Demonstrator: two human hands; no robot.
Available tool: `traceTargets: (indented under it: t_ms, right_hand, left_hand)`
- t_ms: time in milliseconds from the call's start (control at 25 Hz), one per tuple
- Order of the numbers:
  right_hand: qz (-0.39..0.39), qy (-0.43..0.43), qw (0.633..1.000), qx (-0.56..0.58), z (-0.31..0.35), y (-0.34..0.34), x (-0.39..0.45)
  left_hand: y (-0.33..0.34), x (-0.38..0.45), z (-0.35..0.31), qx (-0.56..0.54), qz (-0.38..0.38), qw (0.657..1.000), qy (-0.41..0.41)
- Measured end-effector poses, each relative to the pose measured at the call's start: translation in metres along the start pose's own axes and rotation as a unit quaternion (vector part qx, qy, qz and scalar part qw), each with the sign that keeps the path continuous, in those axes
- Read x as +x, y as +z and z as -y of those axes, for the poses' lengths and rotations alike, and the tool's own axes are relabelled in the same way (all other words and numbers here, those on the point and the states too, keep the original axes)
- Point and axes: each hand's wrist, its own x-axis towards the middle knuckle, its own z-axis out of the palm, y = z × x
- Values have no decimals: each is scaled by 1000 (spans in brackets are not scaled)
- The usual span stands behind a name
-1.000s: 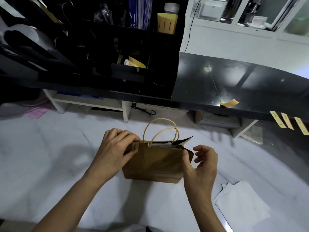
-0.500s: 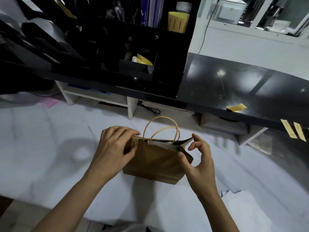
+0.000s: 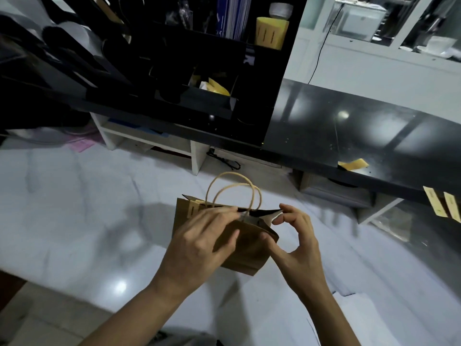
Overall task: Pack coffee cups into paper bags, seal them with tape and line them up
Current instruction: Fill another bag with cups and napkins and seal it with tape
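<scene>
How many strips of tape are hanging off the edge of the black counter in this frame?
2, side by side: one tape strip and a second strip right of it, at the black counter edge. More may lie beyond the frame's right edge.

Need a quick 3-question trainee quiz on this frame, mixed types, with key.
1. True or false: a strip of tape already sits on the paper bag near its left top corner.
2. Where do spare tape strips hang? A) the dark counter's edge B) the bag's handles
3. Which hand pinches the bag's right top corner?

Key: 1 true; 2 A; 3 right hand. The left hand holds the top edge.
</scene>
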Motion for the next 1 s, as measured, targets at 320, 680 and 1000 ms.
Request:
traceTargets:
  t_ms: [320, 680, 1000]
  right_hand:
    - [-19, 4, 1000, 10, -7, -8, 5]
    - [-14, 39, 999, 25, -19, -15, 15]
    - [-161, 79, 980, 88, -25, -46, 51]
  left_hand:
    - [22, 24, -15, -20, 112, 989, -91]
    - [49, 50, -6, -34, 172, 975, -136]
    - [55, 46, -6, -30, 135, 982, -127]
